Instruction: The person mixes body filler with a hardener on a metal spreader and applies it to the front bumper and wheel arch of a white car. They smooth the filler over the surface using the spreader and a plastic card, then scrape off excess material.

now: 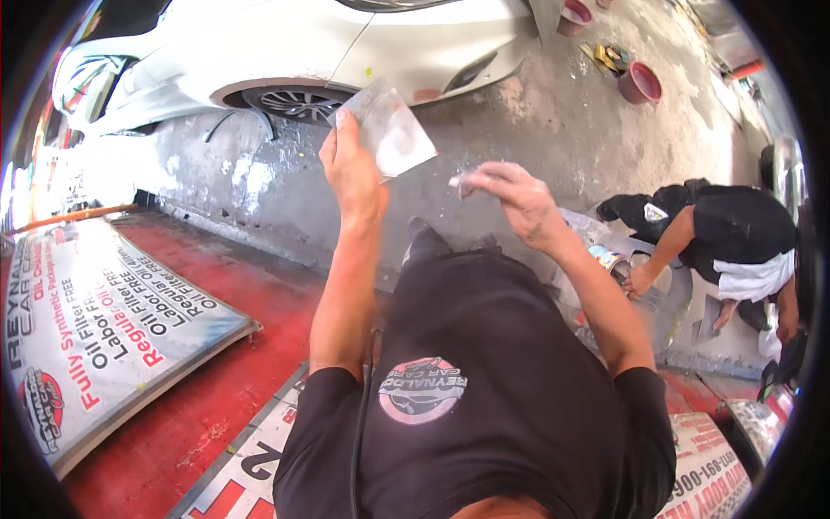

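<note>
Plate (399,138) w/ edge in L fingers (347,131)

Between our left grip (353,177) and our right grip (523,203) we have an open gap, narrowed by the pale flat sheet (402,134) jutting in from the left one. Beyond the left grip, the white car (441,48) bars our way. Right of the right grip, a co-worker's arm (673,245) blocks us; farther ahead of it stands a reddish tub (641,84).
</note>
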`<state>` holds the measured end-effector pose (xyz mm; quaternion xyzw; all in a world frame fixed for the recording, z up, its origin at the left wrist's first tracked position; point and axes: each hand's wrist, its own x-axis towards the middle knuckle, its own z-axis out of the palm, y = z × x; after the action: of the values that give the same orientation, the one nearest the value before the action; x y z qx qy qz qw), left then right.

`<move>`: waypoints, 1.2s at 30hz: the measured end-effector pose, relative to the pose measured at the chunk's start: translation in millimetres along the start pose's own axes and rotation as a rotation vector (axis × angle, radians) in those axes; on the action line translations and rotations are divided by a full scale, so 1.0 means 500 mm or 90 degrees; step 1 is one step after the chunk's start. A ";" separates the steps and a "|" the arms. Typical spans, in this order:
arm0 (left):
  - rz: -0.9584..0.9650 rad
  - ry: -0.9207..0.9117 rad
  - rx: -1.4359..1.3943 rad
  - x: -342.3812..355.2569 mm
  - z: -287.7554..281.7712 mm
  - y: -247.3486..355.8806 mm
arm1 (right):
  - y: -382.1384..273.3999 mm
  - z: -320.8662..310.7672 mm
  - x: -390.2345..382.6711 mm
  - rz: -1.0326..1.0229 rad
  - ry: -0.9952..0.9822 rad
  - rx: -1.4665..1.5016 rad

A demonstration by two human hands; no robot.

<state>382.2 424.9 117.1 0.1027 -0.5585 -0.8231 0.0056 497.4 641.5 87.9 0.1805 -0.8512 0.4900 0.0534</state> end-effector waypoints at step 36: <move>-0.123 -0.115 0.030 0.248 -0.275 0.076 | -0.084 0.287 0.290 -0.134 -0.019 -0.356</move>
<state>280.9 269.2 83.1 0.0816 -0.5637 -0.8122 -0.1261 390.2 463.1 87.0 0.2535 -0.9303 0.2258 0.1390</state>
